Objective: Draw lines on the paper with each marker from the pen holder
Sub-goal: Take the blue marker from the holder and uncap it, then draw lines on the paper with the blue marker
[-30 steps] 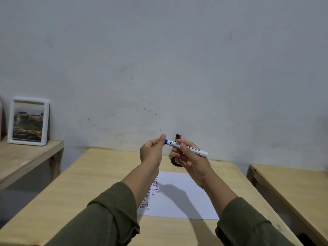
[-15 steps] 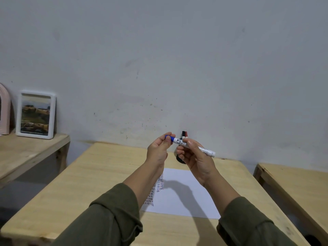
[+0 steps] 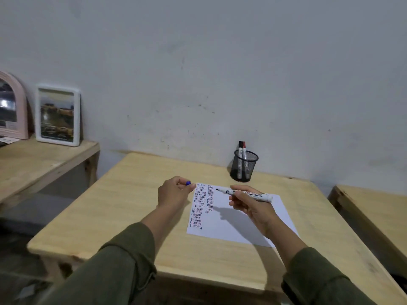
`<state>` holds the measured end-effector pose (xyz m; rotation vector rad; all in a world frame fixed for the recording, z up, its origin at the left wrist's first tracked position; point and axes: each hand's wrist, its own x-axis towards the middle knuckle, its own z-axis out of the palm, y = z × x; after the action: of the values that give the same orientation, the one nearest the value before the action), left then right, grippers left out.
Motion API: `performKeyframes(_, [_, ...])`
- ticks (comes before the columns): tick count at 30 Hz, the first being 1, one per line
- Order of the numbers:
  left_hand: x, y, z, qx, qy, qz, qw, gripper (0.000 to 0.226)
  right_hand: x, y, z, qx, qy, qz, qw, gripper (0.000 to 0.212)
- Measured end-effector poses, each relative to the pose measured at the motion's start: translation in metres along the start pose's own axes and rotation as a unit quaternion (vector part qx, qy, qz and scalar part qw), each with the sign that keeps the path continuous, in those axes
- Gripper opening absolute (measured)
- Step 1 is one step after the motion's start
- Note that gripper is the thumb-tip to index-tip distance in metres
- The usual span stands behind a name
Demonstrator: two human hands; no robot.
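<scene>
My right hand (image 3: 250,205) grips a white marker (image 3: 246,193) level above the paper, its bare tip pointing left. Its blue cap (image 3: 187,183) is pinched in my left hand (image 3: 174,191), which hovers just left of the sheet. The white paper (image 3: 237,221) lies on the wooden table (image 3: 123,208) and carries two columns of short red and blue strokes along its left side. Behind the sheet stands a black mesh pen holder (image 3: 244,166) with two capped markers (image 3: 242,148), one black, one red.
A lower wooden bench at the left holds a white framed picture (image 3: 57,115) and a pink arched mirror (image 3: 11,106). Another wooden table (image 3: 374,208) stands at the right. A grey wall runs close behind the pen holder.
The blue cap has come off the marker and my hands have moved apart and lower, towards the paper. The view has tilted down, so the pen holder is now in plain sight.
</scene>
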<state>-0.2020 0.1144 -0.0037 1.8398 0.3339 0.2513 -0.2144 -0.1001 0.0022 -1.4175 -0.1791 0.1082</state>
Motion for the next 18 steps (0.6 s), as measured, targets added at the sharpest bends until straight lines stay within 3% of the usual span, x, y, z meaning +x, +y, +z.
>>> performKeyframes(6, [-0.007,-0.041,0.011,0.112,-0.001,0.013,0.994,0.012,-0.003,0.025,0.007,-0.092,0.025,0.002,0.995,0.007])
performKeyframes(12, [-0.007,-0.052,0.013,0.184,-0.004,0.065,0.981,0.009,0.002,0.038,0.009,-0.102,0.034,0.013,0.994,0.005])
performKeyframes(18, [-0.003,-0.059,0.012,0.190,-0.009,0.083,0.978,0.037,0.006,0.046,0.012,-0.101,0.061,0.029,0.993,0.009])
